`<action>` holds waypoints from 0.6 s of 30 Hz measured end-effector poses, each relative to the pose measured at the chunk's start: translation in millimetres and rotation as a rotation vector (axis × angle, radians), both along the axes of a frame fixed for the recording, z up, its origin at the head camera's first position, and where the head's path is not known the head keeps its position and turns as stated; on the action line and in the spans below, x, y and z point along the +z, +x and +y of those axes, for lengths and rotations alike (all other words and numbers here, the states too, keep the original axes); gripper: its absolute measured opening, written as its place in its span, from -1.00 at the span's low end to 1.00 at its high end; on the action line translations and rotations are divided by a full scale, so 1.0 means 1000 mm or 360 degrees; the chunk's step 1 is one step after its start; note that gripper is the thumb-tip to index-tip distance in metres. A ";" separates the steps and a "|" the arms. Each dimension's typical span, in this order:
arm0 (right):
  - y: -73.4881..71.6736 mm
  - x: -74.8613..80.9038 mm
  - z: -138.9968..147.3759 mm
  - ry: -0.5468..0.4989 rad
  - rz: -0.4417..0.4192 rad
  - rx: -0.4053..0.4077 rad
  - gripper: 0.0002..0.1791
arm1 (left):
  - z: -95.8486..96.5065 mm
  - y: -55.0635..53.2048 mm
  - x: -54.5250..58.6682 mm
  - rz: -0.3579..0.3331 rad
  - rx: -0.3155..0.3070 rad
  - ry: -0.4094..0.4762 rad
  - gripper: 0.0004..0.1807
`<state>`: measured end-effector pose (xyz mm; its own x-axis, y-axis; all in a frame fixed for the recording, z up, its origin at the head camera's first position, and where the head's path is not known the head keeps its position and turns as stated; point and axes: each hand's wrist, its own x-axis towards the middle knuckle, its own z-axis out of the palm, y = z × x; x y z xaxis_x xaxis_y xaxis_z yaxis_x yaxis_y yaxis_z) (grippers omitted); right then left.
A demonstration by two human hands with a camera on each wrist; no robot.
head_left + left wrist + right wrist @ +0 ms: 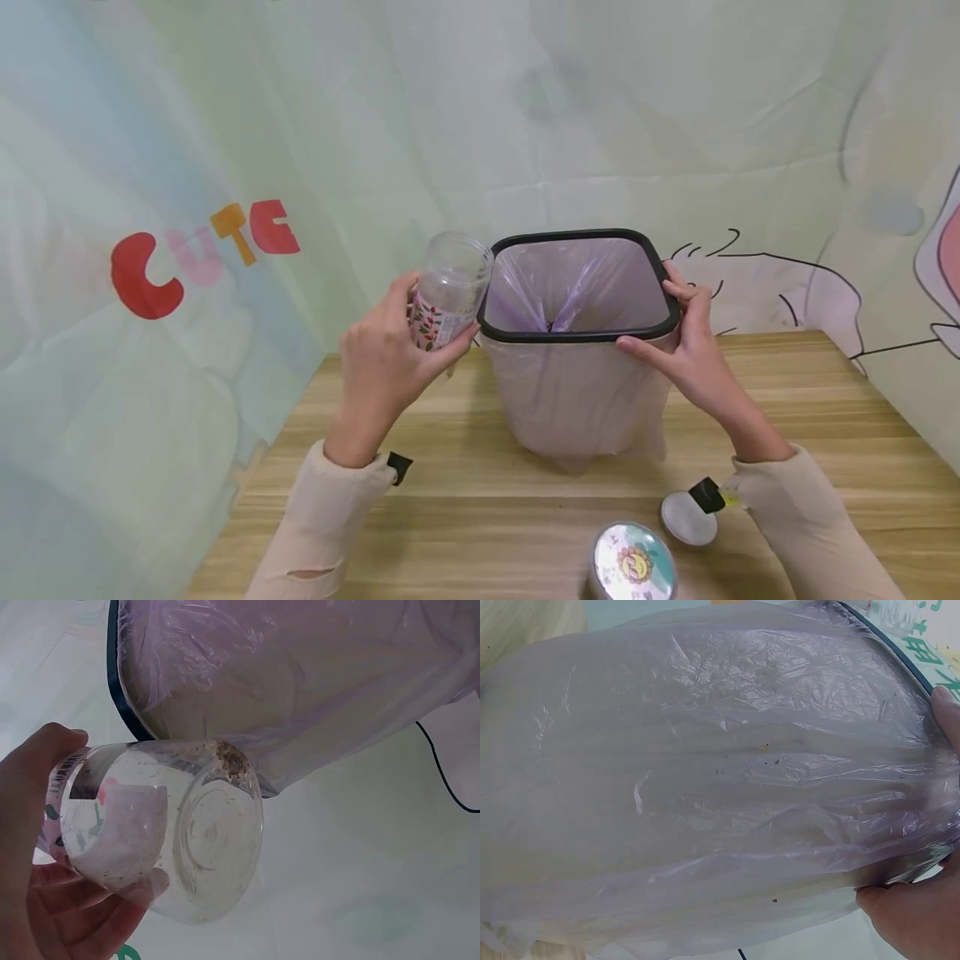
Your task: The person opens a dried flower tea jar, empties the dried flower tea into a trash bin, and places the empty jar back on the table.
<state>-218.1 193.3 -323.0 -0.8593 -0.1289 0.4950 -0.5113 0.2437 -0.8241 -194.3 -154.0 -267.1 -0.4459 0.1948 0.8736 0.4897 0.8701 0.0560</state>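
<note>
A clear jar (457, 279) with a leafy printed label is in my left hand (382, 350), its fingers and thumb round the side. The jar leans towards the bin, its mouth close to the left part of the black rim (577, 337). Brown crumbs (232, 760) cling inside near the jar's base in the left wrist view. The waste bin stands upright, lined with a thin purplish bag (555, 392) folded over its outside. My right hand (693, 350) grips the bin's right rim, thumb at the front. Small dark specks show on the bag in the right wrist view.
A round container (633, 565) with a sun-face design stands at the table's near side. Beside it lies a small round pale lid (688, 518), close to my right sleeve. The wooden table (465, 517) meets a printed cloth backdrop (420, 125) behind the bin.
</note>
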 end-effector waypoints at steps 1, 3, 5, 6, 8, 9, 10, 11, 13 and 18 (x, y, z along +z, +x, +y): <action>0.000 0.000 0.000 0.0000 -0.0005 0.0001 -0.13 | 0.000 0.001 -0.001 -0.0007 0.0000 0.0003 -0.17; 0.000 0.000 0.000 0.0000 -0.0011 0.0003 -0.12 | 0.000 0.002 -0.002 -0.0018 0.0001 0.0012 -0.16; 0.000 -0.001 0.000 0.0008 -0.0013 -0.0002 -0.11 | 0.000 0.003 -0.003 -0.0034 -0.0001 0.0022 -0.15; 0.000 -0.001 0.001 0.0010 -0.0014 -0.0002 -0.11 | -0.001 0.004 -0.004 -0.0045 -0.0006 0.0028 -0.15; 0.000 -0.001 0.001 0.0013 -0.0017 -0.0002 -0.11 | -0.001 0.006 -0.006 -0.0068 -0.0015 0.0045 -0.15; 0.000 -0.001 0.000 0.0015 -0.0015 -0.0006 -0.11 | -0.001 0.007 -0.007 -0.0081 -0.0022 0.0053 -0.14; 0.000 -0.001 0.000 0.0018 -0.0015 -0.0008 -0.11 | -0.001 0.007 -0.009 -0.0094 -0.0031 0.0063 -0.14; 0.000 -0.001 0.000 0.0021 -0.0015 -0.0011 -0.12 | -0.001 0.008 -0.010 -0.0107 -0.0038 0.0074 -0.14; 0.000 -0.001 0.000 0.0022 -0.0010 -0.0013 -0.12 | -0.001 0.010 -0.013 -0.0133 -0.0043 0.0093 -0.15; 0.000 0.001 0.000 0.0032 0.0006 -0.0016 -0.11 | -0.003 0.015 -0.025 -0.0218 -0.0045 0.0158 -0.16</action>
<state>-217.7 193.6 -322.1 -0.8587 -0.1302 0.4957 -0.5119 0.2657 -0.8169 -179.2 -156.6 -292.3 -0.5577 0.1246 0.8206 0.4958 0.8430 0.2090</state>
